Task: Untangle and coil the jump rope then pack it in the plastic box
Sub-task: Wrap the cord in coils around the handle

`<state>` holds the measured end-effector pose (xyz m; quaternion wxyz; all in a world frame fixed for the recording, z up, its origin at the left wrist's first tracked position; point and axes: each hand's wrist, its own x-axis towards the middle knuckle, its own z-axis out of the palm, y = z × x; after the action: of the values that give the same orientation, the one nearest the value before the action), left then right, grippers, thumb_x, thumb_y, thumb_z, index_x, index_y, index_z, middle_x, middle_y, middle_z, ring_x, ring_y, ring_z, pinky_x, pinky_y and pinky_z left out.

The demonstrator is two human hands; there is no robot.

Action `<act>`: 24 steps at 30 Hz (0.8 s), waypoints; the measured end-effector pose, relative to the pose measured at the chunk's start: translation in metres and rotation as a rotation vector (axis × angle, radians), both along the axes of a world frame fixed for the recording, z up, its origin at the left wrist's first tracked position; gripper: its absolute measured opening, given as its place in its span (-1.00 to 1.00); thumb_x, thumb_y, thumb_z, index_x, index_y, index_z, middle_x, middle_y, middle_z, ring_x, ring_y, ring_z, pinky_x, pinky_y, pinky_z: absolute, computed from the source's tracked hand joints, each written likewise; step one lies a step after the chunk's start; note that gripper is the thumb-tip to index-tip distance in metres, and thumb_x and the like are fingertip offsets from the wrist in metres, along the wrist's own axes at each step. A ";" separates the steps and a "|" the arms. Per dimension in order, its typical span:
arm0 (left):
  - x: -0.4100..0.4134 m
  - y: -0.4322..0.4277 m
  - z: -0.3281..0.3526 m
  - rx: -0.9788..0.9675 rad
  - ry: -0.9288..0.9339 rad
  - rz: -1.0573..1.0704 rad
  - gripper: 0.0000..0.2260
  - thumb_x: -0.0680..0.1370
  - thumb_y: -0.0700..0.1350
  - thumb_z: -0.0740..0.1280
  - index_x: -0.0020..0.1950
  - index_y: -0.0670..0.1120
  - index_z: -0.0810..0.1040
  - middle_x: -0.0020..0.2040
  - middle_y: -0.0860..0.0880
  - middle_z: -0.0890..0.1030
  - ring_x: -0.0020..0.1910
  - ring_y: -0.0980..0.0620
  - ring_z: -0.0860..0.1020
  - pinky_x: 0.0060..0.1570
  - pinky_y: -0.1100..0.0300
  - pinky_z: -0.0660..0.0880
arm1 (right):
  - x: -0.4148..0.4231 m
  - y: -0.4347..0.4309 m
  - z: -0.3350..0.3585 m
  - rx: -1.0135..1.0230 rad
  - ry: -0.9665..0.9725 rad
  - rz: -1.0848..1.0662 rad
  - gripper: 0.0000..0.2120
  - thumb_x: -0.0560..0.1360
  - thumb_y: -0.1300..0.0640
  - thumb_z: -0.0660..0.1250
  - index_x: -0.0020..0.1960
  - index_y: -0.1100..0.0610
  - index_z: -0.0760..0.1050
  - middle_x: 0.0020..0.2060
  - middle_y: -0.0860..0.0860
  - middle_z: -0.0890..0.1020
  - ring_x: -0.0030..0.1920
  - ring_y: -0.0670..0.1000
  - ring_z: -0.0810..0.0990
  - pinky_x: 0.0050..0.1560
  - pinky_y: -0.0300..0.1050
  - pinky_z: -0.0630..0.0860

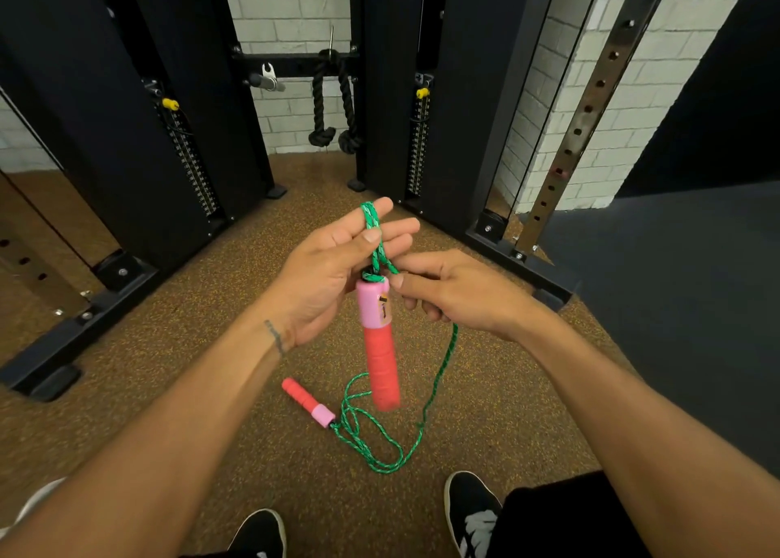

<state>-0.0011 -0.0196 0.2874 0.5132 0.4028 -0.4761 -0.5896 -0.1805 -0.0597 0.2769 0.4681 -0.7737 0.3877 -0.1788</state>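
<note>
**Picking at the knot by the handle**

In the middle of the frame the left hand (325,279) is spread palm-up, fingers mostly straight, with a loop of the green jump rope (439,371) hooked over the tip of one finger (382,207) and pinned lower down under the thumb. Holding it this way seems meant to keep the loop stretched open so the tangle below can be seen and worked. Just beneath that loop sits a small knot (373,276), right on top of the pink-and-red handle (380,346), which hangs straight down from it, its lower end blurred; letting it dangle probably keeps weight on the rope and the strands taut.

The right hand (460,293), just right of centre, is curled nearly closed, thumb and forefinger pinching a strand beside the knot, apparently to tease it loose. The other fingers are folded under; whether they grip more rope I cannot tell.

From that hand the rope drops toward the lower middle of the frame, where the rest lies in a loose, crossed-over bundle on the speckled brown floor (219,393), ending at the second handle (308,403) lying flat. So the untangling looks barely begun, with no coiling yet.

No plastic box shows anywhere in view.
</note>
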 end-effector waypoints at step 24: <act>-0.001 0.012 0.010 0.130 -0.052 -0.321 -0.67 0.55 -0.06 0.19 0.17 -0.18 0.63 -0.22 -0.15 0.71 -0.34 0.09 0.63 -0.25 0.30 0.55 | -0.007 -0.010 0.006 -0.002 -0.417 -0.153 -0.82 0.64 0.05 0.25 -0.04 0.06 0.59 -0.36 -0.03 0.46 -0.40 -0.09 0.31 -0.40 -0.19 0.22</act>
<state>-0.0024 -0.0074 0.2975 0.3728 0.3689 -0.5084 -0.6830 -0.1870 -0.0702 0.2826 0.5223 -0.6888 0.3400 -0.3703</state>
